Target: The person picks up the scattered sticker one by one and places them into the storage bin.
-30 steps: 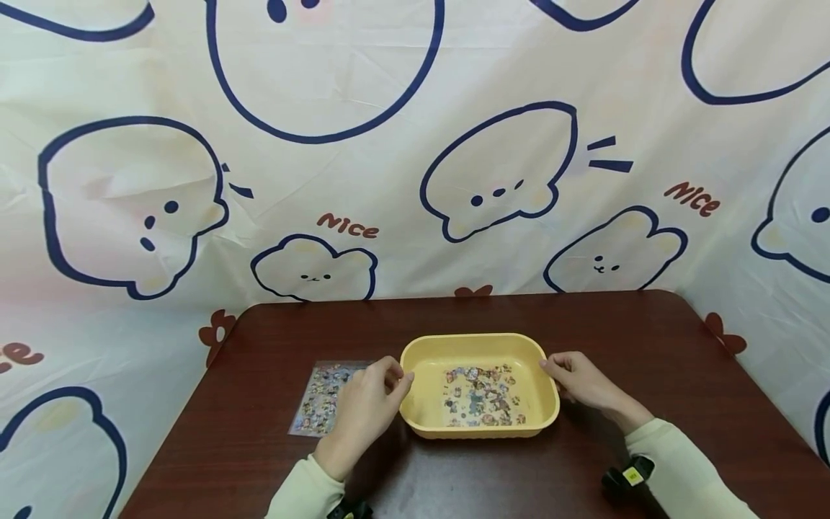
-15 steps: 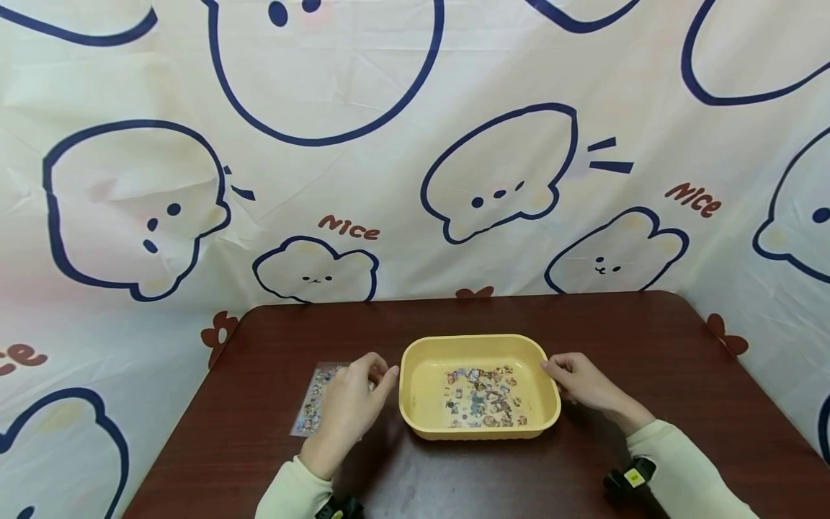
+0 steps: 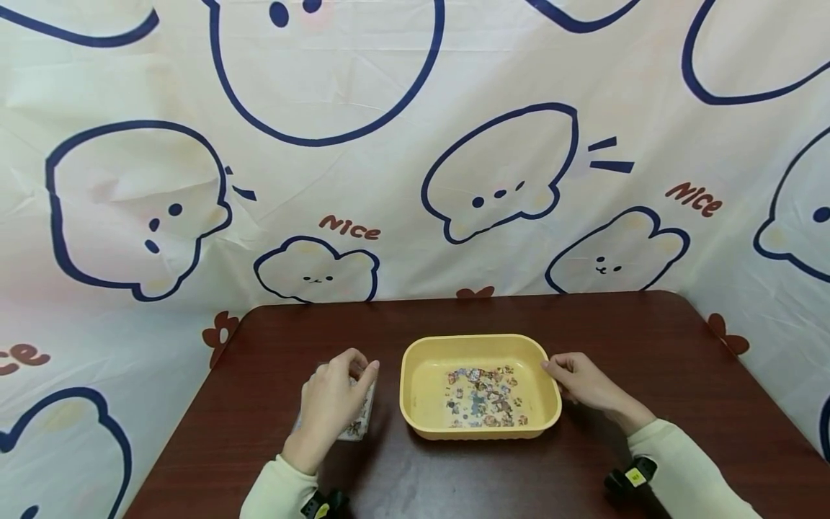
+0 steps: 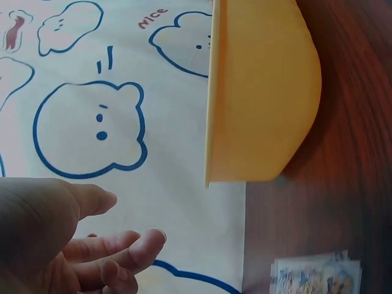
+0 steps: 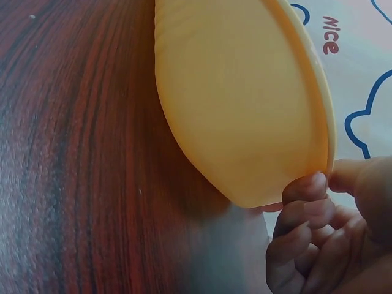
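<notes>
A yellow plastic tray (image 3: 481,434) stands on the table with a clear sheet of small cartoon stickers (image 3: 486,396) lying inside it. At its right end my right hand (image 3: 583,380) pinches the rim between thumb and fingers; the right wrist view shows the same grip on the tray wall (image 5: 245,110). To the left, my left hand (image 3: 333,404) hovers over a stack of sticker sheets (image 3: 359,424), partly hidden beneath it. In the left wrist view, the left hand (image 4: 79,245) holds nothing, its fingers loosely bent and apart from the thumb. The sticker sheets (image 4: 315,277) show below the tray.
The dark reddish-brown table (image 3: 622,324) has rounded far corners. A white cloth printed with blue cartoon outlines (image 3: 389,180) hangs behind it and along both sides. A black wrist device (image 3: 630,476) sits on the right sleeve, another (image 3: 324,504) on the left.
My left hand has let go of the tray's left rim and moved left over the sticker sheets. The right hand keeps its grip on the tray, which has hardly moved.
</notes>
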Motion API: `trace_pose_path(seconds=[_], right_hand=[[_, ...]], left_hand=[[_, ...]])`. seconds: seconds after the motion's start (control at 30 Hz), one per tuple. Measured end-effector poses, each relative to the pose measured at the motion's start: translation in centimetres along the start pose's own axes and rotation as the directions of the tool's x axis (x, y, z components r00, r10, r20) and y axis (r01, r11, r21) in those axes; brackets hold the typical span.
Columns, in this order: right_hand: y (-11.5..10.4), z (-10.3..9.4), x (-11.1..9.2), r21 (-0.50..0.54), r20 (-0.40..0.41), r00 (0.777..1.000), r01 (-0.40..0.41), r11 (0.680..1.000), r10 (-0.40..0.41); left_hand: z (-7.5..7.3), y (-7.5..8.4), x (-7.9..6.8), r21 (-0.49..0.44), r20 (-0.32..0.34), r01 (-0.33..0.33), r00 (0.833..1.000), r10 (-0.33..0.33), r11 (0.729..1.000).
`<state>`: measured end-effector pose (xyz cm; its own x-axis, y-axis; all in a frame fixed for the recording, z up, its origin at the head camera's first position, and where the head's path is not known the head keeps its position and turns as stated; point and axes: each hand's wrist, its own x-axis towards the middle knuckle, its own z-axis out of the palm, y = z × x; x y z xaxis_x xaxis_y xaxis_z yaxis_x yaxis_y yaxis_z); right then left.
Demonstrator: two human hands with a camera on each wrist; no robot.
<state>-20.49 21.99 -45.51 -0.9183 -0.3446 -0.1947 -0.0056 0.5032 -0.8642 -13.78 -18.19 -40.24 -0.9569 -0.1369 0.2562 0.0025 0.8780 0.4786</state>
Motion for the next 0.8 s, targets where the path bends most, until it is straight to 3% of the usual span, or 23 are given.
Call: trace_pose_path(seconds=[0.8], right_hand=[[0.0, -0.1, 0.1, -0.011, -0.011, 1.0, -0.016, 1.0, 0.016]], left_hand=[[-1.2, -2.9, 0.6, 0.047, 0.058, 0.032, 0.998, -0.034, 0.998]])
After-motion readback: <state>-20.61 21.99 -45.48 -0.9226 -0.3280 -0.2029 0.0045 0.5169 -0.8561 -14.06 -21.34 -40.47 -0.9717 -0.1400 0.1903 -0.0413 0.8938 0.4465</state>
